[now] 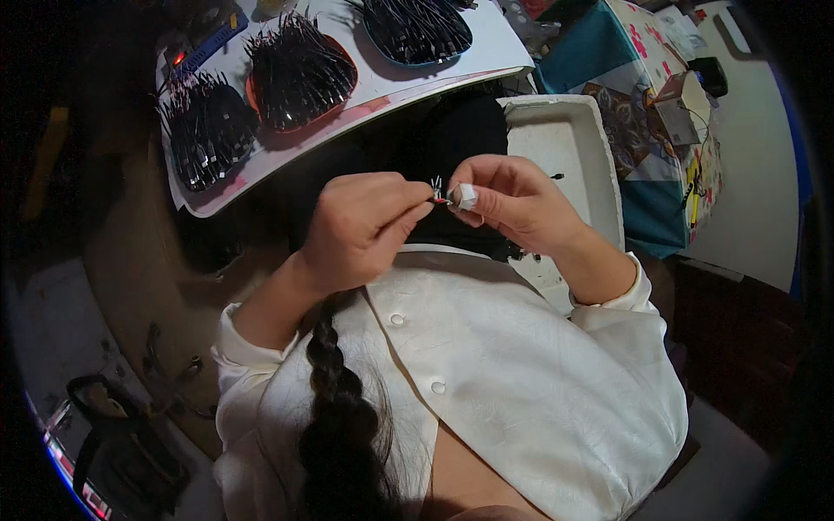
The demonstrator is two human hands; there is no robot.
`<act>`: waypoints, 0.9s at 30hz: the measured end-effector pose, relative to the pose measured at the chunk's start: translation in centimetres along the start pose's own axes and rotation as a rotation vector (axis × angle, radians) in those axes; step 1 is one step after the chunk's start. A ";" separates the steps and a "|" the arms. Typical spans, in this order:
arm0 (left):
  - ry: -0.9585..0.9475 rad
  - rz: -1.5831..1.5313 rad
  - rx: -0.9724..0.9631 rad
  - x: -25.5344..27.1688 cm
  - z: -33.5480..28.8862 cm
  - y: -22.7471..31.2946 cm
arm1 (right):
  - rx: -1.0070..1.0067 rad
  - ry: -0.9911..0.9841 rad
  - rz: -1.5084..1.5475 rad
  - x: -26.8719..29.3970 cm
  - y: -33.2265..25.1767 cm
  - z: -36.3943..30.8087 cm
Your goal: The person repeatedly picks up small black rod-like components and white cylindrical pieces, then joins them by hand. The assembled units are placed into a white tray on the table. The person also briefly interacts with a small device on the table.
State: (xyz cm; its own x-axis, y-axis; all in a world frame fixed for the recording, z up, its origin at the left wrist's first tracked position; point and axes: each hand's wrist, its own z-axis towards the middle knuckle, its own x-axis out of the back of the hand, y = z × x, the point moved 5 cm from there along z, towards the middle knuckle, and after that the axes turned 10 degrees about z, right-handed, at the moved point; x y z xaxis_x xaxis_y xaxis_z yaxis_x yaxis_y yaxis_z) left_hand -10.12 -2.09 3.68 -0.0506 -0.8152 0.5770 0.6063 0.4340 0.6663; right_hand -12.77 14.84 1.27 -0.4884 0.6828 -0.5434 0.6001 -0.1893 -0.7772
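Fingertips of the left hand [360, 227] and the taped right hand [512, 201] pinch a tiny red-and-black wire piece with bare metal strands [437, 193] at chest height, which could slip into the lap if either grip eases.

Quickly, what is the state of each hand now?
Left hand: closed, pinching a small red-and-black wired part.
Right hand: closed on the same part, one fingertip taped white.

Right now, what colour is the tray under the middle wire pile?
Orange-red tray, clearest in the head view.
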 end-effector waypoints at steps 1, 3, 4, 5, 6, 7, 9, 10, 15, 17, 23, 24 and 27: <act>-0.017 -0.231 0.144 0.0 -0.4 -0.8 | 0.136 0.006 -0.263 0.0 -1.1 -0.3; -0.056 -0.615 0.274 -0.5 -1.0 -1.6 | 0.466 0.008 -0.724 -1.0 -2.9 -0.8; -0.075 -0.839 0.388 -1.0 -1.5 -1.9 | 0.627 0.026 -0.954 -1.7 -3.6 -1.1; -0.078 -0.885 0.403 -1.3 -1.7 -2.0 | 0.621 -0.038 -0.913 -2.1 -3.6 -1.1; -0.079 -0.945 0.403 -1.6 -1.9 -2.0 | 0.802 -0.091 -1.024 -3.0 -3.8 -1.2; -0.092 -0.999 0.412 -1.8 -2.0 -2.0 | 0.792 -0.123 -0.995 -3.3 -3.8 -1.1; -0.138 -1.055 0.428 -2.2 -2.1 -1.9 | 0.834 -0.170 -1.027 -3.9 -3.5 -1.0; -0.158 -1.086 0.424 -2.2 -2.1 -1.8 | 0.852 -0.158 -1.047 -3.9 -3.5 -1.0; -0.122 -1.151 0.534 -2.7 -2.5 -1.8 | 0.859 -0.192 -1.165 -3.4 -3.0 -0.9; -0.078 -1.211 0.492 -2.5 -2.7 -1.6 | 0.806 -0.056 -1.087 -1.9 -3.7 -0.6; -0.035 -1.402 0.552 -3.4 -3.1 -2.2 | 0.939 0.035 -1.229 -0.8 -3.8 -0.6; -0.030 -1.450 0.555 -3.5 -3.1 -2.3 | 0.951 -0.035 -1.199 -1.2 -3.4 -0.8; -0.024 -1.546 0.583 -3.8 -3.1 -2.5 | 1.073 -0.129 -1.104 -1.9 -2.9 -1.2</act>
State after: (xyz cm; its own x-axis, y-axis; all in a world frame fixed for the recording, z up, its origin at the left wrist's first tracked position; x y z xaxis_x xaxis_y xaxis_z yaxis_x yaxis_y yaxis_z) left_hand -9.04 -1.22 -1.66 -0.2995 -0.5819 -0.7561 -0.3870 -0.6502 0.6538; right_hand -12.82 14.93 5.00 -0.4513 0.7667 0.4566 -0.7785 -0.0882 -0.6214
